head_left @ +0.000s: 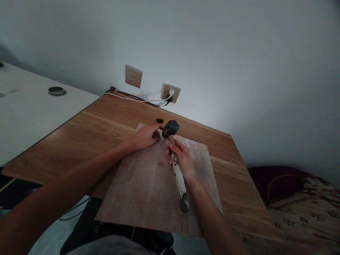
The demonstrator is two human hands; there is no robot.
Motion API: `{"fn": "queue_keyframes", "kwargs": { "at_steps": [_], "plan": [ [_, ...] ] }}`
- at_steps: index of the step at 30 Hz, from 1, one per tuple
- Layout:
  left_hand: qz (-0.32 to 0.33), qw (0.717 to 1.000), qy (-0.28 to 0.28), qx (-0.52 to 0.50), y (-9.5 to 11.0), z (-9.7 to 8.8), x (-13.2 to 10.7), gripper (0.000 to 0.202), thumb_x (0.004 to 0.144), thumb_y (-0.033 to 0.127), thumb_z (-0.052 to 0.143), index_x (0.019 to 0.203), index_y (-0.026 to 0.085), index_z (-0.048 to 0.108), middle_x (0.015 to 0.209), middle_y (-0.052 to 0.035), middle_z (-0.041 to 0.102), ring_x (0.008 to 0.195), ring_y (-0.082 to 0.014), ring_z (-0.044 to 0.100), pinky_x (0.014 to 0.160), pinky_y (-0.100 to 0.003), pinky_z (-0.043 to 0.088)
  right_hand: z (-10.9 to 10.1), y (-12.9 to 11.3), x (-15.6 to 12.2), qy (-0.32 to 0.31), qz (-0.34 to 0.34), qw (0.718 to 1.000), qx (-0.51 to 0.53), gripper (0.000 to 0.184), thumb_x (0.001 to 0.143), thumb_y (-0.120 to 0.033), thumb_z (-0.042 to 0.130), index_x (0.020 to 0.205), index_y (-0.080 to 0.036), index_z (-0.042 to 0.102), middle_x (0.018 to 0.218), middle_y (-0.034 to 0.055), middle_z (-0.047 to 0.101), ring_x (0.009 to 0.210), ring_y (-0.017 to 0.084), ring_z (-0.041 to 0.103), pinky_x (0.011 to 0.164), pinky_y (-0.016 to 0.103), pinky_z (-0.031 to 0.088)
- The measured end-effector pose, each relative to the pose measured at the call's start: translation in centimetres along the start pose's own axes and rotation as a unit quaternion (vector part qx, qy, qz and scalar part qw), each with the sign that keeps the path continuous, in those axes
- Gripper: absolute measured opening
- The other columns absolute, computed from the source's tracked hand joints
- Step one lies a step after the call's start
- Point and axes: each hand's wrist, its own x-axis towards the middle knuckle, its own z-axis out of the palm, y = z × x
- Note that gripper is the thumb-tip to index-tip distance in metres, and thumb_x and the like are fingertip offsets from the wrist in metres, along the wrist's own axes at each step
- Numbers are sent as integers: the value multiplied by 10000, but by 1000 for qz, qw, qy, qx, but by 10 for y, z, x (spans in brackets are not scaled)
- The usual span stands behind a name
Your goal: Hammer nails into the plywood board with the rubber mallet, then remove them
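Note:
A thin brown board (148,191) lies on the wooden desk (101,124) and hangs over its near edge. My right hand (180,159) is closed around the white, paint-stained handle of a hammer (178,177), close under its dark head (170,128). The head hovers at the board's far part. My left hand (146,136) rests on the board just left of the hammer head, fingertips pinched together on something too small to make out.
A round cable hole (159,120) sits in the desk behind the board. White and black cables (132,98) run to a wall socket (170,92). A white table (32,106) with a round dark lid (56,91) stands left. A patterned bed cover (305,209) lies right.

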Motion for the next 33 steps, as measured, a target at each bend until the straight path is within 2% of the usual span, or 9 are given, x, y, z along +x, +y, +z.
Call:
{"fn": "queue_keyframes", "kwargs": {
  "at_steps": [10, 16, 22, 33],
  "plan": [
    [1, 1000, 7, -3, 4, -4, -1, 401, 826, 141, 696, 1224, 174, 657, 968, -40, 815, 892, -220, 778, 815, -311, 573, 5, -1, -4, -8, 3, 1000, 4, 347, 782, -506, 714, 937, -206, 635, 673, -49, 622, 360, 82, 475, 322, 224, 331],
    [0, 1000, 10, 3, 4, -4, -1, 454, 814, 126, 694, 1266, 156, 655, 959, -55, 809, 866, -228, 772, 809, -316, 576, 5, 2, -1, -23, 26, 999, -10, 297, 770, -488, 691, 839, -216, 596, 648, -47, 621, 360, 79, 478, 323, 221, 348],
    [16, 1000, 12, -18, 3, -5, -1, 422, 830, 109, 666, 1248, 161, 658, 958, -50, 814, 874, -208, 775, 789, -295, 570, 3, 6, -1, -13, 30, 999, -13, 299, 774, -494, 686, 835, -216, 595, 642, -47, 624, 357, 77, 474, 320, 216, 342],
    [2, 1000, 8, -1, 3, -5, 0, 397, 820, 85, 686, 1211, 150, 678, 963, -56, 812, 880, -210, 771, 801, -293, 565, 0, 5, -1, -38, 38, 998, -34, 323, 798, -486, 669, 949, -212, 591, 635, -64, 613, 358, 91, 495, 337, 227, 316]
  ]
}}
